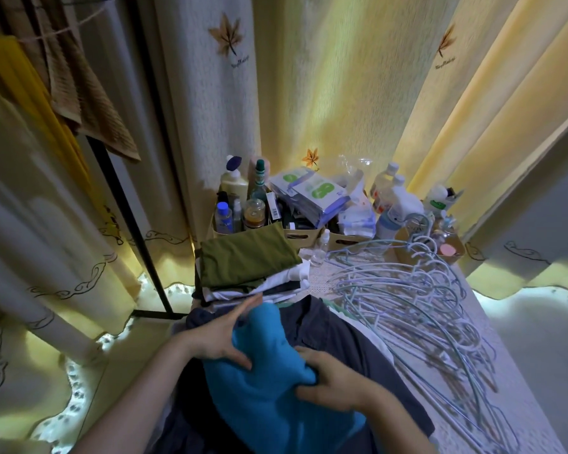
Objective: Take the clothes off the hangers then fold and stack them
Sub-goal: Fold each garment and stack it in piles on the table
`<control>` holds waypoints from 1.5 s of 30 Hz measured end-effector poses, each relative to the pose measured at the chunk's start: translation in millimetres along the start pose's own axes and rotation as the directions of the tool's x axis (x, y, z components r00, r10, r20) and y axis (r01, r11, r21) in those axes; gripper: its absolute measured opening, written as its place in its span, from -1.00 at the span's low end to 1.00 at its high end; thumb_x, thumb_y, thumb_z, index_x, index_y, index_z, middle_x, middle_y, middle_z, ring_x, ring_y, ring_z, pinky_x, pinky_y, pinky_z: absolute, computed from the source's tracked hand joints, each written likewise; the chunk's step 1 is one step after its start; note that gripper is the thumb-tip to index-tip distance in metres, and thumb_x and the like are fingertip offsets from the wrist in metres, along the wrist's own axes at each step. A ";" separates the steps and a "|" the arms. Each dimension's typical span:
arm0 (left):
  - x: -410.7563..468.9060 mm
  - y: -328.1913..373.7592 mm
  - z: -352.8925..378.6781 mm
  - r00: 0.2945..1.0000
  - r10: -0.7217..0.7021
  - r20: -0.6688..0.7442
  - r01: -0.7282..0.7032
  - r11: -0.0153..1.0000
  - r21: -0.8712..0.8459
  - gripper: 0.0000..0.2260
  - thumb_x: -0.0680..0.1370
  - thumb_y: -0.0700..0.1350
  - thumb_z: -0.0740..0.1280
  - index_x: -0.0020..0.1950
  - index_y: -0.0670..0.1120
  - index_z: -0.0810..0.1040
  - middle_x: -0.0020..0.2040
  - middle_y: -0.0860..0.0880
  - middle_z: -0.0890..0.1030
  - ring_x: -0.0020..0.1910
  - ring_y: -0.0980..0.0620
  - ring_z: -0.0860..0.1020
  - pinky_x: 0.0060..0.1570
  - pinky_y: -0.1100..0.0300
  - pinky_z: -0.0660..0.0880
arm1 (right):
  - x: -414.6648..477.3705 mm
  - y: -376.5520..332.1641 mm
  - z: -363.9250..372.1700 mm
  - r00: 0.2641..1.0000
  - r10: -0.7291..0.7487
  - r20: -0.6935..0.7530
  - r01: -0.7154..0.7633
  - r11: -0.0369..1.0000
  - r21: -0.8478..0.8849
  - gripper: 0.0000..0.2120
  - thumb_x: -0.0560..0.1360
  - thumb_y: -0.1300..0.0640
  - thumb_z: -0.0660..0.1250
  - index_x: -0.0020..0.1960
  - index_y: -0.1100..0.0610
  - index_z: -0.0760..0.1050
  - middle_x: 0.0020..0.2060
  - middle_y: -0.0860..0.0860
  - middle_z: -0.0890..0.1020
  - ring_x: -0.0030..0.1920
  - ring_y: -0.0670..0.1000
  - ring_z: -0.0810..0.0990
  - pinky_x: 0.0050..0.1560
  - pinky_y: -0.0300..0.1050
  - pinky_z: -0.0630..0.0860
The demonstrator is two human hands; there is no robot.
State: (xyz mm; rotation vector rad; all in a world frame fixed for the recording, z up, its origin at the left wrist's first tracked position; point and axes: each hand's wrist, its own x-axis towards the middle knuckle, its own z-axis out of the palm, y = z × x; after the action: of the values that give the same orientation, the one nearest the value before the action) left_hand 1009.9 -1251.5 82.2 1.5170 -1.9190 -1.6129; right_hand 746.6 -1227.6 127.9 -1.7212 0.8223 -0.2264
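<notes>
Only the person's two arms are in view. The left hand [218, 337] and the right hand [332, 378] are both bare, with fingers, knuckles and wrists uncovered. The forearms are bare as well, from the wrists to where the bottom edge of the view cuts them off. More of the left forearm shows than of the right. Whatever is worn higher up the arms lies outside the view. The fingernails are too blurred to make out.
</notes>
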 end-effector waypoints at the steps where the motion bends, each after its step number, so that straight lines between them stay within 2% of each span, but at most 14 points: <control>1: -1.6 0.8 5.2 1.000 -0.016 0.015 0.017 0.999 -0.033 -0.15 0.17 0.04 0.63 0.36 0.22 0.27 0.29 0.39 0.39 0.24 0.50 0.33 0.38 0.26 0.30 | -2.0 -7.7 -10.8 0.999 0.001 0.042 0.002 0.998 -0.064 -0.63 0.41 0.37 0.26 0.21 0.21 0.51 0.17 0.06 0.59 0.19 0.03 0.56 0.19 -0.08 0.48; 5: -11.1 10.8 15.6 0.999 -0.043 -0.012 0.038 0.971 -0.235 -0.45 0.15 0.13 0.61 0.07 0.17 0.51 0.01 0.36 0.62 0.04 0.38 0.56 -0.01 0.46 0.49 | -7.9 -18.0 -51.1 0.985 0.039 0.167 -0.012 0.988 -0.157 -0.59 0.47 0.31 0.26 0.28 0.06 0.48 0.20 -0.06 0.60 0.21 -0.06 0.56 0.23 -0.10 0.49; 8: -16.0 23.4 7.4 0.964 -0.047 -0.261 -0.045 0.941 -0.336 -0.61 0.24 0.19 0.52 0.02 0.19 0.55 -0.05 0.39 0.62 -0.05 0.36 0.59 -0.19 0.51 0.46 | -3.8 -15.9 -86.4 0.990 0.116 0.085 -0.132 0.968 0.212 -0.68 0.52 0.08 0.32 0.28 -0.04 0.48 0.22 -0.09 0.57 0.17 -0.08 0.58 0.11 -0.24 0.52; 11: -18.7 33.0 -10.2 0.856 -0.144 -0.497 -0.123 0.876 -0.466 -0.63 0.20 0.24 0.54 -0.04 0.21 0.62 -0.10 0.28 0.67 -0.13 0.26 0.64 -0.16 0.34 0.52 | 1.3 7.0 -95.0 0.931 0.362 -0.049 -0.185 0.582 0.792 -0.50 0.46 -0.25 0.18 0.17 0.06 0.61 0.25 0.12 0.57 0.12 0.05 0.64 0.02 -0.06 0.58; 14: -19.6 36.8 -30.3 0.820 -0.207 -0.534 -0.176 0.796 -0.579 -0.50 0.20 0.24 0.55 0.05 0.09 0.58 -0.05 0.18 0.69 -0.08 0.14 0.66 -0.08 0.19 0.54 | 14.2 34.5 -72.1 0.898 0.440 0.015 -0.202 0.380 0.902 -0.25 0.38 -0.43 0.05 0.16 0.12 0.61 0.18 0.15 0.61 0.16 0.15 0.61 -0.02 0.04 0.60; 18: -20.7 46.9 -61.7 0.807 -0.221 -0.547 -0.203 0.766 -0.609 -0.65 0.31 0.13 0.44 0.05 0.08 0.55 -0.09 0.17 0.70 -0.11 0.14 0.67 -0.22 0.27 0.56 | 51.5 16.1 -80.3 0.913 0.404 -0.053 -0.196 0.548 0.813 -0.41 0.28 -0.13 0.51 0.20 0.14 0.55 0.08 0.13 0.67 0.01 0.10 0.68 -0.13 -0.05 0.62; 21: -16.3 49.0 -103.1 0.744 -0.288 -0.604 -0.279 0.687 -0.671 -0.65 0.38 0.10 0.45 0.10 0.01 0.57 -0.03 0.06 0.70 -0.05 0.05 0.67 -0.14 0.17 0.56 | 88.4 -22.9 -120.9 0.927 0.295 -0.233 -0.062 0.731 0.679 -0.49 0.37 0.19 0.46 0.29 0.01 0.44 0.08 0.08 0.64 -0.06 0.08 0.68 -0.20 -0.08 0.61; 24: -6.7 44.2 -136.8 0.680 -0.360 -0.639 -0.343 0.614 -0.711 -0.66 0.48 0.06 0.39 0.20 -0.05 0.56 0.11 -0.04 0.65 0.06 -0.03 0.62 0.04 0.07 0.53 | 125.4 -51.8 -152.9 0.882 0.256 -0.396 0.038 0.799 0.601 -0.39 0.42 0.10 0.45 0.39 -0.13 0.31 0.21 0.01 0.43 0.13 0.10 0.55 -0.07 -0.01 0.63; 30: 17.4 -1.8 -98.3 0.687 -0.524 -0.503 0.156 0.783 -0.603 -0.31 0.46 -0.01 0.45 0.48 -0.11 0.20 0.36 -0.15 0.44 0.21 -0.13 0.51 0.19 -0.03 0.48 | 155.5 -2.3 -130.7 0.859 0.348 -0.376 -0.234 0.919 0.317 -0.44 0.48 0.37 0.33 0.41 0.05 0.33 0.36 0.19 0.31 0.19 0.19 0.49 0.13 0.06 0.56; 35: 8.8 -18.8 -74.4 0.664 -0.458 -0.592 0.141 0.853 -0.502 -0.28 0.49 0.16 0.35 0.52 -0.03 0.09 0.40 -0.08 0.36 0.30 -0.10 0.43 0.17 0.09 0.40 | 142.1 32.6 -123.6 0.872 0.240 -0.426 -0.094 0.937 0.335 -0.47 0.52 0.31 0.31 0.44 0.05 0.29 0.25 0.09 0.42 0.11 0.11 0.55 -0.13 -0.19 0.61; 38: 5.3 -22.8 -47.3 0.487 -0.502 -0.715 0.086 0.842 -0.533 -0.42 0.55 0.21 0.20 0.42 -0.12 0.20 0.26 -0.05 0.39 0.24 -0.11 0.42 0.05 0.11 0.33 | 122.3 65.3 -113.0 0.780 0.291 -0.554 -0.180 0.952 0.246 -0.54 0.53 0.27 0.31 0.39 0.17 0.30 0.22 0.15 0.51 0.05 0.11 0.54 -0.21 -0.15 0.53; 41: 0.6 -29.4 1.1 0.263 -0.412 -0.873 0.059 0.910 -0.411 -0.77 0.58 -0.01 0.27 0.04 -0.17 0.38 -0.02 -0.14 0.50 0.01 -0.21 0.51 -0.11 0.08 0.35 | 93.0 111.4 -88.6 0.701 0.408 -0.585 -0.438 0.894 0.099 -0.60 0.49 0.22 0.37 0.28 0.28 0.37 0.18 0.25 0.55 0.12 0.20 0.55 0.08 0.07 0.51; 43: -0.2 -34.9 32.7 0.346 -0.180 -0.921 0.171 0.977 -0.126 -0.89 0.52 -0.19 0.34 -0.02 -0.18 0.46 -0.08 -0.15 0.54 -0.02 -0.22 0.53 -0.09 0.01 0.42 | 72.0 134.3 -73.4 0.735 0.428 -0.526 -0.569 0.811 -0.135 -0.56 0.46 0.09 0.40 0.27 0.21 0.40 0.18 0.18 0.56 0.18 0.16 0.53 0.16 0.02 0.46; 45: 1.9 -40.6 52.7 0.579 0.021 -0.815 0.273 0.937 0.218 -0.74 0.52 -0.17 0.34 0.20 -0.15 0.48 0.11 -0.08 0.55 0.13 -0.13 0.50 0.11 0.02 0.44 | 57.7 141.7 -64.6 0.764 0.392 -0.513 -0.593 0.740 -0.318 -0.52 0.43 -0.03 0.42 0.27 0.12 0.43 0.20 0.10 0.55 0.21 0.11 0.51 0.15 -0.03 0.46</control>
State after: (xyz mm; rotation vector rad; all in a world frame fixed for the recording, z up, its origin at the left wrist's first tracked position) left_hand 994.7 -1215.9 28.1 2.0593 -1.5483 -0.3963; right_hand 696.6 -1327.5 5.0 -1.8276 1.7584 -0.0109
